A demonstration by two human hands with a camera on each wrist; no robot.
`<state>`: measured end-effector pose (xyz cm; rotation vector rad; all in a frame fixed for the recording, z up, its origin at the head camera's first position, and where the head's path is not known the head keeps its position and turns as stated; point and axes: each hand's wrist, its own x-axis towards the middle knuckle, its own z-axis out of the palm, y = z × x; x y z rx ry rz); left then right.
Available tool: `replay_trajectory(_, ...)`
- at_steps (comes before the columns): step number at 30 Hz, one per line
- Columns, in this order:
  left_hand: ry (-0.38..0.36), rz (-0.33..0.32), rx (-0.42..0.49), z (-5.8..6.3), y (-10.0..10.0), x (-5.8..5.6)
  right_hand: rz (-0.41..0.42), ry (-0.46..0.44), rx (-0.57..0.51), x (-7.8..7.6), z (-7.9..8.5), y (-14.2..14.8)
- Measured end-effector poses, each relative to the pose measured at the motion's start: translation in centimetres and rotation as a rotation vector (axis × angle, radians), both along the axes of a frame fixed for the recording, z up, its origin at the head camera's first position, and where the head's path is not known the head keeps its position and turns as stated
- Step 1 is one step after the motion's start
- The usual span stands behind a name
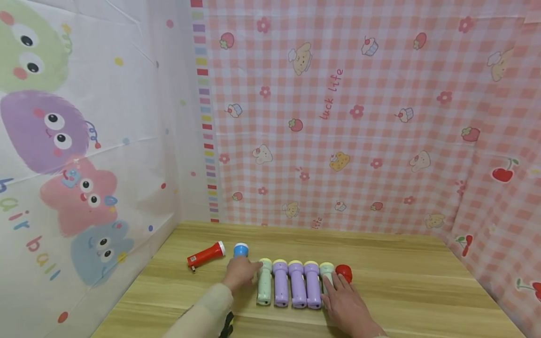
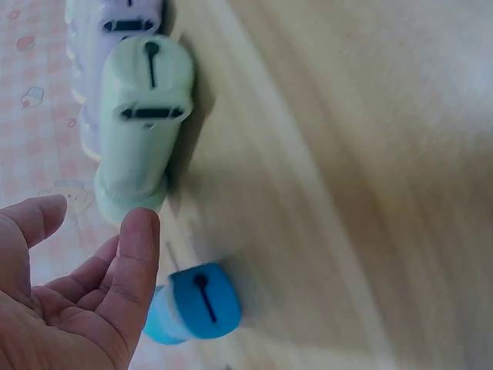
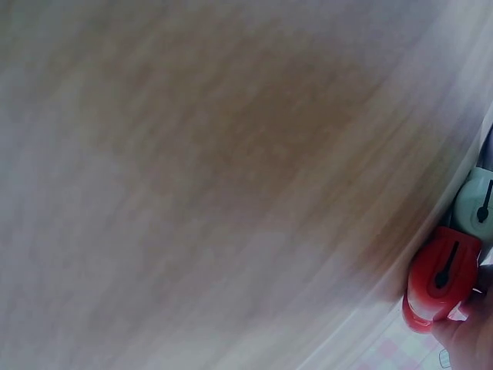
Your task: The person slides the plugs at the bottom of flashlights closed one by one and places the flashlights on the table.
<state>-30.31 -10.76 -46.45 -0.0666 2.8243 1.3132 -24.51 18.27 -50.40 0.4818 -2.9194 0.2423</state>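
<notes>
Several flashlights stand side by side in a row on the table. At the row's left end is a green flashlight (image 1: pixel 264 287), followed by purple flashlights (image 1: pixel 297 287). A second green flashlight (image 1: pixel 327 269) and a red flashlight (image 1: pixel 344 271) make up the right end. My left hand (image 1: pixel 240 274) has its fingers extended, a fingertip right at the head of the left green flashlight (image 2: pixel 146 92). Beyond that hand lies a blue flashlight (image 1: pixel 241 249), partly hidden by it. My right hand (image 1: pixel 347 303) rests with straight fingers over the right green and red flashlights (image 3: pixel 441 274), covering their lower parts.
Apart from the row, another red flashlight (image 1: pixel 207 255) with a white rim lies at an angle on the left of the wooden table (image 1: pixel 401 281). A pink checked cloth (image 1: pixel 359 141) hangs behind the table, and a white printed cloth (image 1: pixel 143 117) at the left.
</notes>
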Motion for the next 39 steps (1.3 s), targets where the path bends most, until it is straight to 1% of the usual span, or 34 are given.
replay_trajectory(3, 0.026, 0.005, -0.012, 0.6, -0.4, -0.3, 0.001, 0.001, 0.000, 0.0, 0.1, 0.0)
replay_trajectory(5, 0.039, 0.008, 0.004, 0.9, -0.6, -0.4, 0.001, 0.003, 0.005, 0.0, 0.1, 0.0)
replay_trajectory(7, 0.065, 0.006, 0.005, 1.2, -0.9, -0.6, 0.001, 0.003, 0.009, 0.0, 0.1, 0.0)
replay_trajectory(10, 0.083, 0.018, 0.000, 1.3, -1.3, -0.9, 0.001, 0.001, 0.012, 0.0, 0.1, 0.0)
replay_trajectory(13, 0.106, 0.036, -0.063, 1.4, -1.7, -1.3, 0.000, -0.002, 0.013, 0.0, 0.1, 0.0)
replay_trajectory(17, 0.128, 0.048, -0.144, 1.8, -2.1, -1.6, -0.008, -0.026, 0.017, 0.0, 0.2, 0.0)
replay_trajectory(23, 0.099, 0.082, -0.208, 2.4, -2.5, -1.7, -0.009, -0.037, 0.021, -0.1, 0.3, 0.0)
replay_trajectory(27, 0.100, 0.105, -0.242, 2.4, -2.7, -1.9, -0.008, -0.034, 0.025, -0.1, 0.1, 0.1)
replay_trajectory(33, 0.113, 0.120, -0.293, 1.7, -3.2, -2.6, -0.013, -0.044, 0.030, -0.3, -0.1, 0.1)
replay_trajectory(39, 0.084, 0.138, -0.323, 1.5, -3.5, -3.2, -0.008, -0.033, 0.027, -0.3, -0.2, 0.1)
